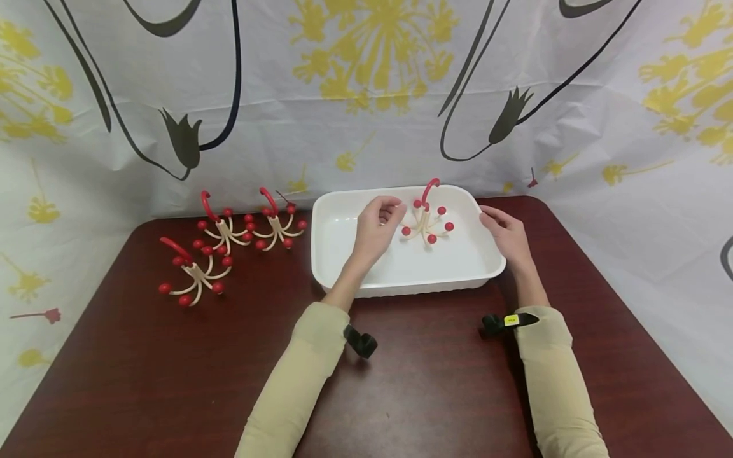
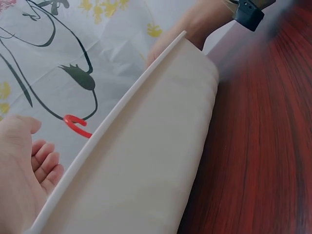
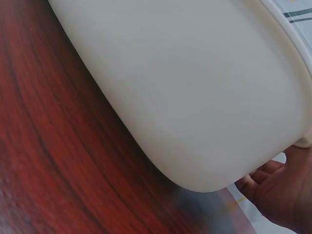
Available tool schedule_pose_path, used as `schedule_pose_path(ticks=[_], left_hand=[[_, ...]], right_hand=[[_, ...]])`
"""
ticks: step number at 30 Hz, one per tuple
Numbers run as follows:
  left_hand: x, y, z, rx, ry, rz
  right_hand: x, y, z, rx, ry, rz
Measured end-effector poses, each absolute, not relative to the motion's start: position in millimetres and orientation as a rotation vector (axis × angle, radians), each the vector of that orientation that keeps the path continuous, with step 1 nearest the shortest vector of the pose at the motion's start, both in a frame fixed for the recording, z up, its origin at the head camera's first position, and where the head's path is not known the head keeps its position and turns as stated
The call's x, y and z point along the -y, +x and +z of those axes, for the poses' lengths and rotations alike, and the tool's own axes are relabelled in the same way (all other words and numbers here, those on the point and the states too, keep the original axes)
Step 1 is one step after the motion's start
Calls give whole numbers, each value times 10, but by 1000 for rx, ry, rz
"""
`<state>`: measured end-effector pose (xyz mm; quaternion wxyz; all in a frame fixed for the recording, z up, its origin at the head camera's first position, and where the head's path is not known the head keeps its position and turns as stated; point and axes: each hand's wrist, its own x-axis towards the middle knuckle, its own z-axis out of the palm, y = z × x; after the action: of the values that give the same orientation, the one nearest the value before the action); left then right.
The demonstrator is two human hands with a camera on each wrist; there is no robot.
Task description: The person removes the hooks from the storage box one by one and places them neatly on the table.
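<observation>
A white rectangular tray (image 1: 435,267) sits at the back of the table. Inside it, right of the middle, stands a hanger (image 1: 425,221) with a red hook on top and several cream curved arms tipped with red balls. My left hand (image 1: 375,229) is over the tray, just left of this hanger, with relaxed, bent fingers and nothing between them. In the left wrist view the red hook (image 2: 75,126) shows above the tray rim, apart from that hand. At the tray's right end, my right hand (image 1: 511,238) grips the rim; the tray wall (image 3: 185,92) partly hides its fingers.
Three similar hangers stand to the left of the tray: one nearer the front (image 1: 196,275), one behind it (image 1: 223,230) and one close beside the tray (image 1: 277,226). A patterned white cloth (image 1: 258,140) hangs behind the dark red table (image 1: 412,381).
</observation>
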<state>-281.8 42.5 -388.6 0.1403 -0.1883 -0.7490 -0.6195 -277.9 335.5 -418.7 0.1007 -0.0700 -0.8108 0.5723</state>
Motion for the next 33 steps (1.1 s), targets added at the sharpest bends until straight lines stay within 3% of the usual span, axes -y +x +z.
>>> schedule_pose_path(ticks=[24, 33], left_hand=[[-857, -2991, -3798, 2236, -505, -1755], [-969, -3043, -3754, 2333, -507, -1677]], right_hand=[[-3393, -2816, -4242, 2350, -180, 1691], [-3211, -2634, -3956, 2352, -201, 1740]])
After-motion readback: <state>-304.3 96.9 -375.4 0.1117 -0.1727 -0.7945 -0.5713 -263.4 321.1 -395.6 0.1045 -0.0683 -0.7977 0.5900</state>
